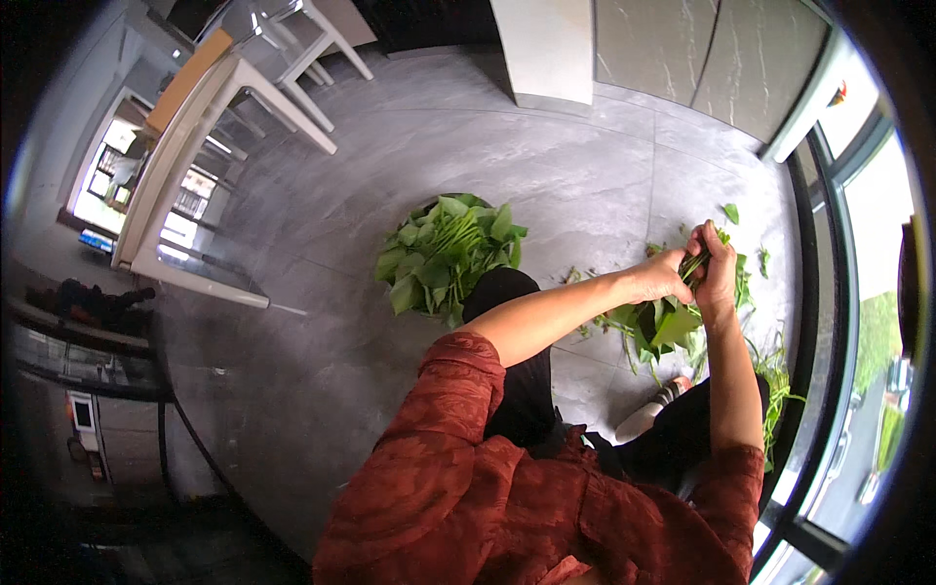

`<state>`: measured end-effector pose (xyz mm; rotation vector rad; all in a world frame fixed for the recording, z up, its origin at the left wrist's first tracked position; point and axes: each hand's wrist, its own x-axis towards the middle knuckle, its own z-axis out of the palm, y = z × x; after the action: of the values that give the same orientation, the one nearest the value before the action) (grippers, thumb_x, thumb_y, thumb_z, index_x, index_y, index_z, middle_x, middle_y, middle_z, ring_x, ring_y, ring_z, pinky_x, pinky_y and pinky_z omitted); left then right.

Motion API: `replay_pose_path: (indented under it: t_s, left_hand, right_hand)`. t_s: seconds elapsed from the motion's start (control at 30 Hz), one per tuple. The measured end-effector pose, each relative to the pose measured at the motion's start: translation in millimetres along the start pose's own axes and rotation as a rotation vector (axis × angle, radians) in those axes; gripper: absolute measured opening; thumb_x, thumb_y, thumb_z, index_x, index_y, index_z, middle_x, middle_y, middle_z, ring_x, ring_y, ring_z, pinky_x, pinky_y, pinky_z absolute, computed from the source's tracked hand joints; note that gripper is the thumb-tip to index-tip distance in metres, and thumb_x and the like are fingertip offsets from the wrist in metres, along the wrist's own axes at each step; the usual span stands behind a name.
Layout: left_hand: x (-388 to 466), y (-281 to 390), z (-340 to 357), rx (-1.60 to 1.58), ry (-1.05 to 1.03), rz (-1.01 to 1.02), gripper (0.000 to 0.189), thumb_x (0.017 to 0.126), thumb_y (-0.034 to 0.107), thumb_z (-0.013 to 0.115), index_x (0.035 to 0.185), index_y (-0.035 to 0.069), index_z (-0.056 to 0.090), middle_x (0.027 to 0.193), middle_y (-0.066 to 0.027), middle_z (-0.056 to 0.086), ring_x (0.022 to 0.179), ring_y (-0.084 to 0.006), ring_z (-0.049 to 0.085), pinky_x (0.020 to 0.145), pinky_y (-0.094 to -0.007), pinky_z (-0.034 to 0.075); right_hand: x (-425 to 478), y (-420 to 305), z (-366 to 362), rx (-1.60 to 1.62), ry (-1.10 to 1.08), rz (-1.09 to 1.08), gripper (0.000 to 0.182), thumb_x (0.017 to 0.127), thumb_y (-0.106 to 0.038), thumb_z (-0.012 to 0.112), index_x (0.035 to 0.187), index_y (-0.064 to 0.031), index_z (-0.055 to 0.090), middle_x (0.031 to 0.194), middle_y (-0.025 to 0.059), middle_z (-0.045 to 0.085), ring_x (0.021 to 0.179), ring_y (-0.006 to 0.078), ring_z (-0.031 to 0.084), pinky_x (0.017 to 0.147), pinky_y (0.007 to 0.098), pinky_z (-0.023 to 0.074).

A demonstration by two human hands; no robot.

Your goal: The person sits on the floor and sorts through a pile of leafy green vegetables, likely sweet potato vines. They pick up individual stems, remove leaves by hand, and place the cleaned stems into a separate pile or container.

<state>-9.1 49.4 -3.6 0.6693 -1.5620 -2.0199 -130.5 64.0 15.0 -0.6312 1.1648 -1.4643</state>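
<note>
My left hand (660,278) and my right hand (715,269) are close together on a bunch of long-stemmed leafy greens (669,327). Its stems run up between my fingers, and broad green leaves hang below my hands. The exact finger grip is partly hidden. Loose leaf pieces and trimmings (763,261) lie scattered on the floor around my hands. Left of my knee sits a heaped pile of similar greens (439,256), stems gathered on top; a dark rim shows behind it. More thin green stems (779,395) lie beside my right leg, by the window.
Grey tiles (329,219) cover the floor. My sandalled foot (651,413) rests below the bunch. A window frame (804,292) bounds the right side. At upper left stand a pale-legged table (197,292) and a chair (314,51). A white pillar (548,55) and cabinet doors (680,66) are ahead.
</note>
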Motion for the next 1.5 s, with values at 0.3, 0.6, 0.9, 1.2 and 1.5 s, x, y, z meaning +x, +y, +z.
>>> replay_pose_path:
  t_s: [0.3, 0.6, 0.9, 1.2, 1.5]
  left_hand:
    - [-62, 56, -129, 0.974, 0.356, -0.353, 0.016, 0.079, 0.007, 0.048, 0.095, 0.004, 0.052, 0.067, -0.0065, 0.053, 0.060, -0.0171, 0.055, 0.054, -0.0344, 0.046]
    - [-203, -17, -315, 1.747, 0.851, -0.335, 0.025, 0.071, 0.010, 0.055, 0.095, 0.005, 0.058, 0.081, -0.0162, 0.062, 0.073, -0.0330, 0.061, 0.064, -0.0449, 0.047]
    - [-183, -177, -315, 1.106, 0.774, -0.973, 0.119, 0.062, 0.075, 0.055, 0.141, 0.011, -0.007, 0.147, -0.0156, -0.005, 0.135, -0.0343, -0.004, 0.099, -0.0647, 0.006]
    - [-203, -149, -331, 1.181, 0.679, -1.001, 0.115, 0.063, 0.069, 0.060, 0.142, 0.013, -0.001, 0.148, -0.0133, 0.001, 0.135, -0.0358, 0.000, 0.100, -0.0641, 0.008]
    - [-215, -77, -295, 1.429, 0.717, -0.870, 0.093, 0.071, 0.063, 0.057, 0.141, 0.018, 0.017, 0.147, -0.0151, 0.005, 0.134, -0.0379, 0.004, 0.100, -0.0624, 0.010]
  right_hand:
    - [8, 27, 18, -0.283, -0.380, -0.063, 0.050, 0.081, -0.030, 0.062, 0.119, -0.0001, 0.047, 0.112, 0.0096, 0.056, 0.093, 0.0197, 0.056, 0.074, 0.0311, 0.0468]
    - [59, 151, -166, -1.469, -0.392, 0.186, 0.024, 0.074, -0.027, 0.058, 0.080, -0.0047, 0.063, 0.080, 0.0121, 0.062, 0.065, 0.0231, 0.059, 0.060, 0.0336, 0.0501]
    - [2, 212, -217, -1.737, -0.468, 0.277, 0.027, 0.071, -0.034, 0.055, 0.081, -0.0109, 0.064, 0.082, 0.0162, 0.063, 0.082, 0.0324, 0.060, 0.072, 0.0398, 0.0476]
    - [61, 285, -215, -0.933, 0.309, 0.386, 0.032, 0.077, -0.030, 0.056, 0.061, -0.0019, 0.058, 0.050, 0.0062, 0.055, 0.039, 0.0132, 0.052, 0.038, 0.0302, 0.0446]
    - [94, 286, -126, -1.241, 0.320, 0.467, 0.048, 0.072, -0.033, 0.067, 0.103, -0.0033, 0.044, 0.094, 0.0197, 0.062, 0.082, 0.0336, 0.062, 0.075, 0.0398, 0.0487]
